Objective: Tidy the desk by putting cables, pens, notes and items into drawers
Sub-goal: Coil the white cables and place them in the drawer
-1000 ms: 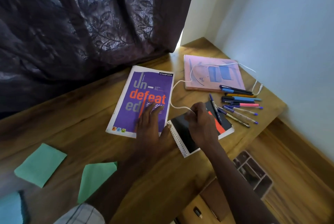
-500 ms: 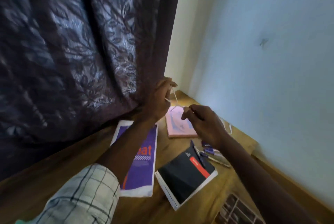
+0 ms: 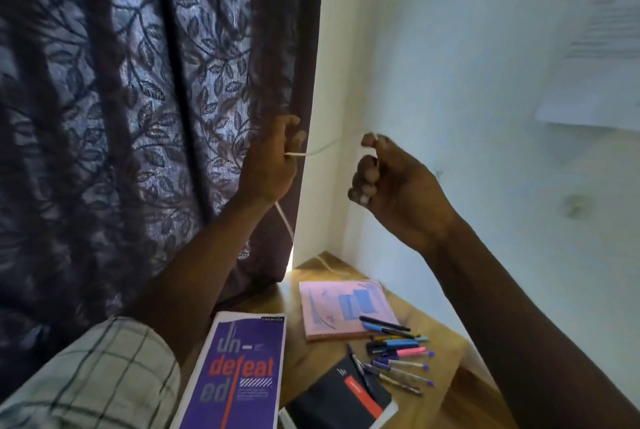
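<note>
We find the book (image 3: 346, 307) at the desk's (image 3: 446, 349) far corner, the pens (image 3: 398, 356) just before it by the right edge, the spiral pad (image 3: 332, 397) nearer us and touching them, and the large notebook (image 3: 239, 373) left of the pad. Above them the cable (image 3: 318, 150) runs from our left hand (image 3: 273, 158) to our right hand (image 3: 391, 179).

— Colour of the curtain (image 3: 138, 99)?
— Dark plum, patterned all over with leaves and twigs, paler and bluish in patches.
— And the wall (image 3: 467, 65)?
— Plain pale blue-white. Much the same white on the cable (image 3: 322, 149).
— Any pattern on the sleeve (image 3: 97, 376)?
— Cream, checked with thin dark green lines.
— Down to the desk (image 3: 443, 408), then.
— Warm brown, wood-grained. On it, a purple book (image 3: 242, 373) with a white border, orange and grey lettering and a small striped patch. Next, a pink notebook (image 3: 346, 307) printed with blue rectangles. Then a black notebook (image 3: 339, 401) crossed by an orange-red band.
— And the pens (image 3: 398, 356)?
— Mixed: black, blue, pink, one yellowish, several clear with purple caps.
</note>
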